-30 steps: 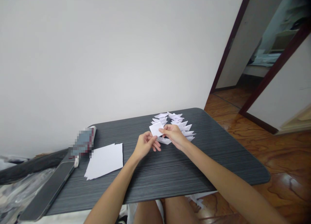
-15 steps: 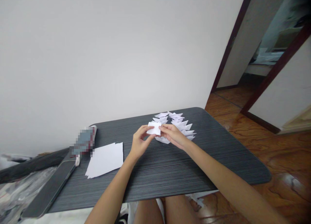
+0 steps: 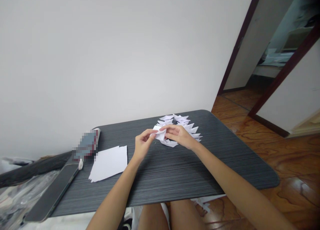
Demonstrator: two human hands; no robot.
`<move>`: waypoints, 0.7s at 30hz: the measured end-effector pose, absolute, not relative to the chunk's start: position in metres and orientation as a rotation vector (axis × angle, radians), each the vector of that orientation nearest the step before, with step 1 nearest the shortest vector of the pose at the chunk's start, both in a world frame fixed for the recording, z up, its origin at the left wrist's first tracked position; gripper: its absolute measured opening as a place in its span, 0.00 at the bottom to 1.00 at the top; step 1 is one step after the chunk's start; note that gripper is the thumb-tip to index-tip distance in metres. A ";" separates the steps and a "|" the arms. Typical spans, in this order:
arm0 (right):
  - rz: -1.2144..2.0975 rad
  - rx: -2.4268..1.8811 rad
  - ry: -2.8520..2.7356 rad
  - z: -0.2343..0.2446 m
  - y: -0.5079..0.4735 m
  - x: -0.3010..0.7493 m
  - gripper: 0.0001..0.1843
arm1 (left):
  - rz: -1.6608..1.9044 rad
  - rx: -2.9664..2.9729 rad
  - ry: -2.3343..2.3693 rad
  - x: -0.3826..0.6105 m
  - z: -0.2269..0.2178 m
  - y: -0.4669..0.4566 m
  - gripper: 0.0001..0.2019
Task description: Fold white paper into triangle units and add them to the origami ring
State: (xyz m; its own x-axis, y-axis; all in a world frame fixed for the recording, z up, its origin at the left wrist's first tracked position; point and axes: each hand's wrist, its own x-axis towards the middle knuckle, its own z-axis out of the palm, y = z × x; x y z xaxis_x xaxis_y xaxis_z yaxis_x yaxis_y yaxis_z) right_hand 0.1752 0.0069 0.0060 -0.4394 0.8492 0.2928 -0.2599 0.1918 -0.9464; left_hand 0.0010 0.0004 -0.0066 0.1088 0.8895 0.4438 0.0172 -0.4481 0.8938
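Observation:
A small folded piece of white paper (image 3: 160, 135) is held in the air above the dark table, between both hands. My left hand (image 3: 143, 141) pinches its left edge between thumb and fingers. My right hand (image 3: 179, 135) grips the upper right part, where a flap stands partly lifted. Just behind and beside the hands, several white folded paper boats (image 3: 192, 129) lie in two rows, some of them hidden by my fingers. One more paper boat (image 3: 169, 143) sits right under the held piece.
A stack of white paper sheets (image 3: 110, 163) lies on the left of the black table (image 3: 160, 186). Beyond it are a pixelated object (image 3: 86, 145) and a long dark phone-like slab (image 3: 53, 193) at the table's left edge. A white wall (image 3: 125, 57) rises behind.
The paper was flat and squarish between my fingers; now a flap of it is being lifted. My right fingers have moved over its top edge, and the left hand has shifted slightly left.

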 end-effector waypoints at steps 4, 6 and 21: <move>1.463 -0.600 -1.503 0.006 0.008 0.177 0.14 | 1.417 1.600 0.923 0.001 -0.006 0.000 0.08; 1.441 -0.623 -1.512 0.005 0.008 0.177 0.13 | 1.413 1.605 0.924 0.002 -0.005 0.000 0.07; 1.256 -0.736 -1.536 -0.005 0.013 0.171 0.11 | 1.324 1.806 0.947 0.006 -0.009 -0.002 0.09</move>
State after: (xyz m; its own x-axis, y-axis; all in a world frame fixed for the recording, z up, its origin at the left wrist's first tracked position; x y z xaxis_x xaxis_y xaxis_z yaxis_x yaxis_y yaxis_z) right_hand 0.1709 0.0131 -0.0055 -0.3349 0.8909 0.3070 -0.1239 0.2813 -0.9516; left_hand 0.0058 -0.0021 -0.0091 0.2119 0.8636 0.4574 0.1536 -0.4917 0.8571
